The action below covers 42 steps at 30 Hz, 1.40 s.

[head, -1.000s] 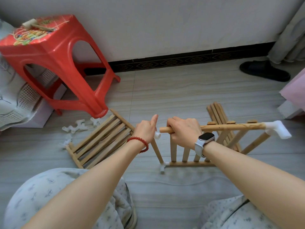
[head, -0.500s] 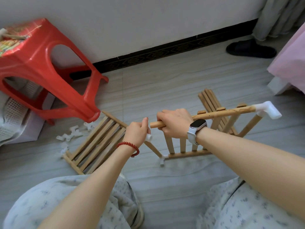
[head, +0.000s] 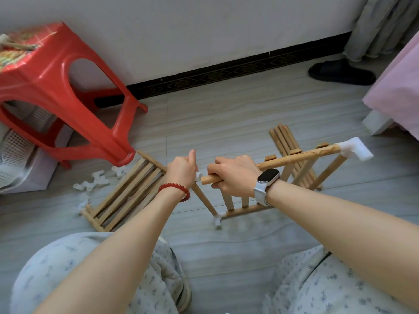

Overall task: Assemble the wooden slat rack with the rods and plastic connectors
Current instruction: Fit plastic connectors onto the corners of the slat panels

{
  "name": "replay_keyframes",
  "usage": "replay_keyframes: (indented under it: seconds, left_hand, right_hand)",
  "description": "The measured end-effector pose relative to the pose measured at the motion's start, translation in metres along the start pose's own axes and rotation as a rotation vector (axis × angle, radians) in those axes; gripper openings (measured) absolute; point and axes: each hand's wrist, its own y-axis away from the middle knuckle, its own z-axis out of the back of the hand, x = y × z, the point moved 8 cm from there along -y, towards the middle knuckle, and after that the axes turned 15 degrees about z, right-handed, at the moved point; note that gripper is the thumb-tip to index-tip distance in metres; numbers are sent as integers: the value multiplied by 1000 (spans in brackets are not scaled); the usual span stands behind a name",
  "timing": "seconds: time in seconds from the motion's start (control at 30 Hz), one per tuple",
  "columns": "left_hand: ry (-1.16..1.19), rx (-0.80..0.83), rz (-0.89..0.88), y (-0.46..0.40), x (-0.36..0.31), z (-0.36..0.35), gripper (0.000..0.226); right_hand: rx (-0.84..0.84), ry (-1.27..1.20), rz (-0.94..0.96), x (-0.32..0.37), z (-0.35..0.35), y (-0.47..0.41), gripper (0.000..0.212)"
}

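A part-built wooden rack stands on the floor in front of me. My right hand [head: 233, 175] grips its top rod [head: 299, 156] near the bare left end. A white plastic connector [head: 357, 150] caps the rod's right end. My left hand [head: 181, 169] is closed on a small white connector [head: 198, 176] atop an upright rod [head: 204, 199], a short gap from the top rod's end. That upright runs down to a white corner connector [head: 218, 218] on the bottom rail [head: 247, 210]. A loose slat panel [head: 127, 193] lies flat to the left.
A red plastic stool [head: 56, 91] stands at left, with spare white connectors [head: 90, 183] scattered beside it. Another slat panel [head: 288, 143] lies behind the rack. A black slipper [head: 340, 72] and a pink bed edge [head: 396, 87] are at right. My knees fill the foreground.
The view has shifted a little; both hands keep their grips. The gap between the left connector and the top rod's end stays small.
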Motion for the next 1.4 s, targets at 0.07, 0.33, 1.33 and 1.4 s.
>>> replay_keyframes:
  seconds: [0.07, 0.33, 1.33, 1.4]
  left_hand:
    - [6, -7, -8, 3, 1, 0, 58]
    - [-28, -9, -44, 10, 11, 9, 46]
    - [-133, 93, -603, 54, -114, 121, 44]
    - [-182, 106, -575, 48, -94, 103, 45]
  right_hand:
    - [3, -1, 1, 2, -1, 1, 20]
    - [-27, 29, -9, 20, 2, 0, 22]
    - [-765, -952, -73, 4, 90, 5, 12]
    - [-675, -991, -114, 6, 63, 0, 9]
